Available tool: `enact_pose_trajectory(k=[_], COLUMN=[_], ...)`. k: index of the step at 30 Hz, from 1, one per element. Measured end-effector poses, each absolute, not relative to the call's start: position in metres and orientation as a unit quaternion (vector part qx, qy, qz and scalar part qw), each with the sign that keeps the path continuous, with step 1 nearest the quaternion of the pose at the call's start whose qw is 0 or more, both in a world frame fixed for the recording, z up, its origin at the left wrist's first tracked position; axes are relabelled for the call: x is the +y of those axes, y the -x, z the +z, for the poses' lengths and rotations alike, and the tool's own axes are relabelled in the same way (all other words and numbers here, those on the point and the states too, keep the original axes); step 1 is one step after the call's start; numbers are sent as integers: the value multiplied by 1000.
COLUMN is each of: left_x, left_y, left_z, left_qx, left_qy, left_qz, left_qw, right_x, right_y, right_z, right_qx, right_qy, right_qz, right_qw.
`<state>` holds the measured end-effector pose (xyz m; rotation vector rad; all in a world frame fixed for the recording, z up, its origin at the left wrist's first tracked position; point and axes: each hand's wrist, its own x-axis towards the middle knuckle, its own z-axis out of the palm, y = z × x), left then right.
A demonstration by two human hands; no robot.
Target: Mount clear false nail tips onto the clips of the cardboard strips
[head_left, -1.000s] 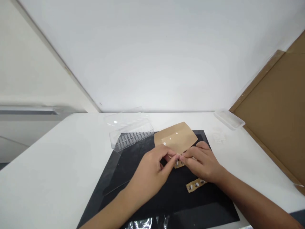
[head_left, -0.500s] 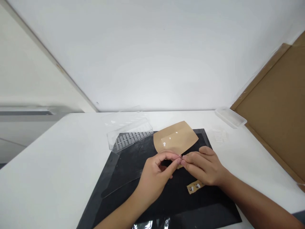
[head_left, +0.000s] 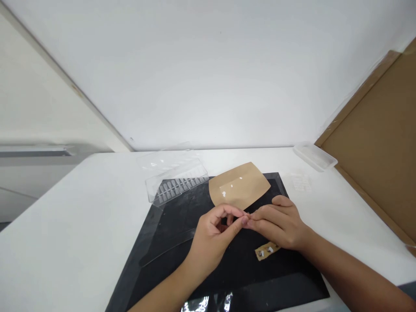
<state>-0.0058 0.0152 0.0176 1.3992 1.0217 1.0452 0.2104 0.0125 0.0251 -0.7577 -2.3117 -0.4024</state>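
Note:
My left hand [head_left: 212,236] and my right hand [head_left: 281,223] meet above the black mat [head_left: 227,277], thumb and fingers closed in a pinch on each side. Whatever is between the fingertips is too small and covered to make out. Just below my right hand lies a brown cardboard strip [head_left: 264,255] with small shiny round pieces and white bits on it. A long dark file-like strip [head_left: 162,255] runs partly under my left hand. Behind the fingertips rests a tan sheet [head_left: 243,193] with a few small white bits.
At the mat's back left is a clear box [head_left: 177,184] of false nail tips, with a transparent lid [head_left: 159,161] behind. A translucent tray [head_left: 315,157] stands at the back right, near a clear sticker sheet [head_left: 300,182] and a cardboard panel [head_left: 373,143].
Both hands stay pinched together, with the fingertips shifted slightly. A brown bit visible beneath the fingertips before is now out of sight. The view has moved a little.

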Motion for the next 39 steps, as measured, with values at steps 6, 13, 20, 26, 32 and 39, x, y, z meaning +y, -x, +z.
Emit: enact_pose_trajectory(k=[6,13,20,26,32,39], left_x=[13,13,12,13,14,13], left_y=[5,5,6,7,7,7], left_z=[12,7,2,-2,1,2], left_qx=[436,461,473,472,482,483], left_qy=[-593,-590,-612,-621,-628,-635], left_qz=[443,437,429,422,414,410], left_qw=[512,498,466,462,449,443], right_x=[20,23,24,26,27,25], right_y=[-211,-209,-207,-209,-211,-211], right_z=[22,8,9,13,17,19], right_qx=[-870,-860,-857,-861,-859,-877], right_qy=[271,299,311,321,326,311], right_qz=[-145,-84,-46,-66,-77,-78], right_qw=[385,405,407,390,387,359])
